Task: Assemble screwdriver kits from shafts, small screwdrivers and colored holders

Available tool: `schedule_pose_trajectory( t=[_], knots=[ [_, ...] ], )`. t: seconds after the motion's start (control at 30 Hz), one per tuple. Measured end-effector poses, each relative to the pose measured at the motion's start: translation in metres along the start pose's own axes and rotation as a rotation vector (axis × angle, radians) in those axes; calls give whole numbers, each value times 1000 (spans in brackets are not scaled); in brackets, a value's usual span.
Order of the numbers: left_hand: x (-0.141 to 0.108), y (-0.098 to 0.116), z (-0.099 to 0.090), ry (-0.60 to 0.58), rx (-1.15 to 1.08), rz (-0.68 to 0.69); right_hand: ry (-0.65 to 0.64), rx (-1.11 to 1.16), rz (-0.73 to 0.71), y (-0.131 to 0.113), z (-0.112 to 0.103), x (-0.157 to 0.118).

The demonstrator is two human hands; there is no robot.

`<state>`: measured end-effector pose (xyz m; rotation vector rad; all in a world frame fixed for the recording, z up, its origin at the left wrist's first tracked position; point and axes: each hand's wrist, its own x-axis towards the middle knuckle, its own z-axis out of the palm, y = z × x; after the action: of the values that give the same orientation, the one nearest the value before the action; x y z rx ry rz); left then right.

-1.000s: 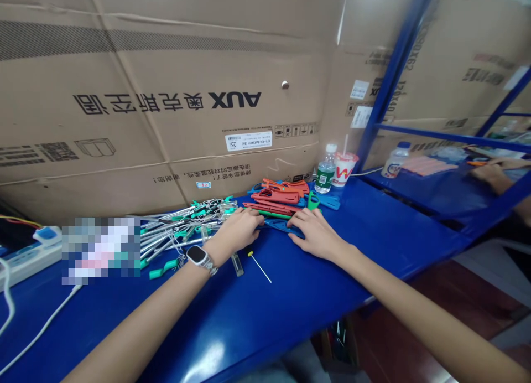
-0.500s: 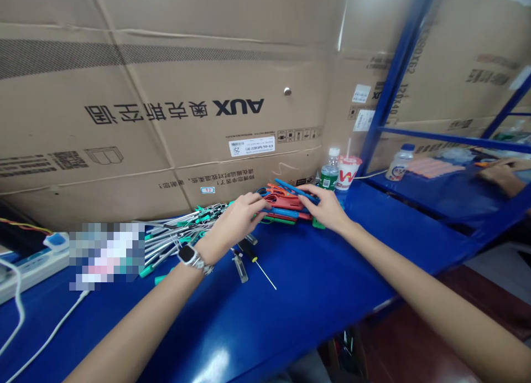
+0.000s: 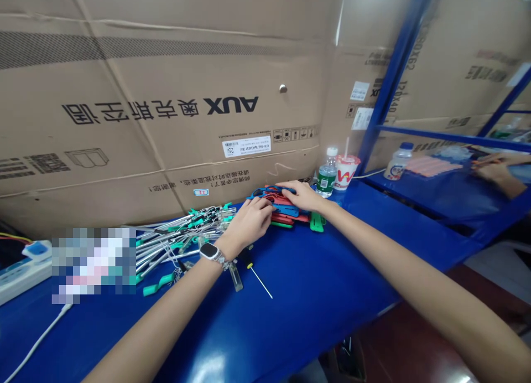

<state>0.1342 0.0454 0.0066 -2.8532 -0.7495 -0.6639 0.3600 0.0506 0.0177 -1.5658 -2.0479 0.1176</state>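
A pile of red, blue and green plastic pieces [image 3: 286, 209] lies against the cardboard at the back of the blue table. My left hand [image 3: 250, 221], with a watch on the wrist, is at the pile's left side, fingers bent over its edge. My right hand [image 3: 301, 195] rests on top of the pile from the right, fingers curved; what lies beneath its fingertips is hidden. Left of my left hand is a heap of metal rods with green ends [image 3: 178, 236]. A screwdriver [image 3: 260, 280] and a small clear piece [image 3: 236, 278] lie below my left hand.
A green-labelled bottle [image 3: 326, 178] and a red-white cup with a straw [image 3: 345, 171] stand behind my right hand. Blue shelf posts [image 3: 385, 84] rise at right. A power strip [image 3: 25, 275] lies at left. Beyond the frame are a bottle [image 3: 399, 162] and another person's hand.
My right hand has moved left and down onto the pile; the blue piece it held raised now lies lower. The green piece at the right shows more. The view has shifted slightly.
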Motion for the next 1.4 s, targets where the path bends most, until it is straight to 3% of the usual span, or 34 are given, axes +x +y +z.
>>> schedule_pose_trajectory(
  t=[0.23,0.4,0.53,0.77,0.93,1.07,1.2,1.4],
  knots=[
    [-4,5,4,-29,-16,-3,194,83,12,8,5,-51],
    [-6,10,7,14,-21,-22,192,64,28,-6,16,-87],
    [-17,16,-6,32,-37,-32,185,2,-23,-25,22,-98],
    [-83,18,-34,67,-18,-79,204,-74,-81,-73,31,-111],
    [-148,15,-46,57,-89,-154,-34,55,-98,-118,48,-117],
    [-177,16,-50,-30,-151,-150,-139,58,18,-135,64,-103],
    [-176,22,-47,-49,-153,-87,-126,68,101,-136,72,-91],
    [-154,21,-35,-90,1,2,-103,77,191,-134,71,-91]
  ],
)
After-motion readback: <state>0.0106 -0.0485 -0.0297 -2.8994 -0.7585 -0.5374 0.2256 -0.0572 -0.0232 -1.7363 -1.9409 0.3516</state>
